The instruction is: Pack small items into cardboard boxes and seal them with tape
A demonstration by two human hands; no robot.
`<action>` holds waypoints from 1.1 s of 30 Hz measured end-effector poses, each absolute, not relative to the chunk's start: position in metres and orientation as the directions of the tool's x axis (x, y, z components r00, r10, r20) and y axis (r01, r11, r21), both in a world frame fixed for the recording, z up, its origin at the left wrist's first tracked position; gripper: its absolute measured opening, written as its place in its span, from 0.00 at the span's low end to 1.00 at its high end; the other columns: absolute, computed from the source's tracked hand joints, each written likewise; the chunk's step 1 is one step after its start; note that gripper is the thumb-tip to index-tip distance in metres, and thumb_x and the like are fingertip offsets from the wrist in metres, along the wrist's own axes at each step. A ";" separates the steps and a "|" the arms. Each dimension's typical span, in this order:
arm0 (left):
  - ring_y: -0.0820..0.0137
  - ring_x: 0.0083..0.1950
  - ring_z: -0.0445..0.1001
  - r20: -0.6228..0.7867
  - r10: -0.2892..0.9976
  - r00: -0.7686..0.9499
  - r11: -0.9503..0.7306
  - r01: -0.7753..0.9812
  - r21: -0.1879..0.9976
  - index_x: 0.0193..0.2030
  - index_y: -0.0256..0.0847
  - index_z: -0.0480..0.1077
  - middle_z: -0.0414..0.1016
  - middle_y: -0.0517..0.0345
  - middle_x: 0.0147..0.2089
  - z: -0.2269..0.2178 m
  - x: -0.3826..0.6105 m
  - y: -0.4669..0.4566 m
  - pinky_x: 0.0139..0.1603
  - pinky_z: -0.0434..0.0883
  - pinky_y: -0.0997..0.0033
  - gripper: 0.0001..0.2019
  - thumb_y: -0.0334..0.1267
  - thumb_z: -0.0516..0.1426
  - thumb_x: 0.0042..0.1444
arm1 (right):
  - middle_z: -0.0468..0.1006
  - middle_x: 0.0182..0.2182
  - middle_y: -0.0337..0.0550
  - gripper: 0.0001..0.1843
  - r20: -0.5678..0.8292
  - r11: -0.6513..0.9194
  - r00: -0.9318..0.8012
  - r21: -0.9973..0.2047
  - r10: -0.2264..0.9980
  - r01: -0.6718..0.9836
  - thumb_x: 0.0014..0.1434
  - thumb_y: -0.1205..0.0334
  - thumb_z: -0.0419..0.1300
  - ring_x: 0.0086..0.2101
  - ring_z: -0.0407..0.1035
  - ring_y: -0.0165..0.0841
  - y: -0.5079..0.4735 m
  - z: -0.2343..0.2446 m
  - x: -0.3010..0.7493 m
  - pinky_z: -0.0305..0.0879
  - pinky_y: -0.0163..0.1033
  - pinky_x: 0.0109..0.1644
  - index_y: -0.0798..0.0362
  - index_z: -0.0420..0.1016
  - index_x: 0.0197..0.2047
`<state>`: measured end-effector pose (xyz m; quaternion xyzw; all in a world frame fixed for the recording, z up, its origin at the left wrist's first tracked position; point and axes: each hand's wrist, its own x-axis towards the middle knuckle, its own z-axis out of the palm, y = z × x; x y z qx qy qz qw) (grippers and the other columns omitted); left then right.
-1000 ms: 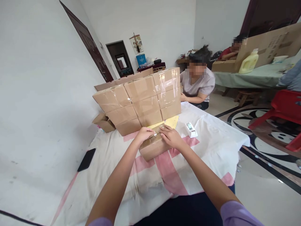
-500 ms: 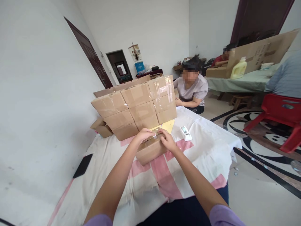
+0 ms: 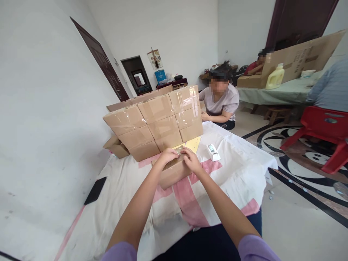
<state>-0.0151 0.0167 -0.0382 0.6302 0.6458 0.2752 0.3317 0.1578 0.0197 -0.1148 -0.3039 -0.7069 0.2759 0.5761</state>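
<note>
Reaching forward with both arms stretched out, I have my left hand [image 3: 168, 156] and right hand [image 3: 191, 160] almost touching on the taped top of a small cardboard box [image 3: 174, 174], fingers curled down; whether they pinch anything I cannot tell. The box sits on the pink-striped cloth [image 3: 190, 203], just near of the stacked boxes [image 3: 152, 123]

Small box [image 3: 174, 173]: top hidden under left hand [image 3: 168, 156] and right hand [image 3: 191, 161]. White device [image 3: 213, 152]: markings too small to read. Red chair [image 3: 324, 127] (right edge): cut off.
</note>
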 end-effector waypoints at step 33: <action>0.53 0.64 0.67 0.152 0.986 -0.069 0.039 0.980 0.193 0.55 0.50 0.71 0.70 0.51 0.64 -0.008 -0.007 -0.010 0.59 0.63 0.58 0.26 0.58 0.61 0.53 | 0.80 0.47 0.48 0.17 0.660 0.680 -0.207 -0.732 0.722 0.040 0.58 0.67 0.51 0.66 0.60 0.41 0.017 -0.115 0.165 0.58 0.54 0.70 0.49 0.74 0.48</action>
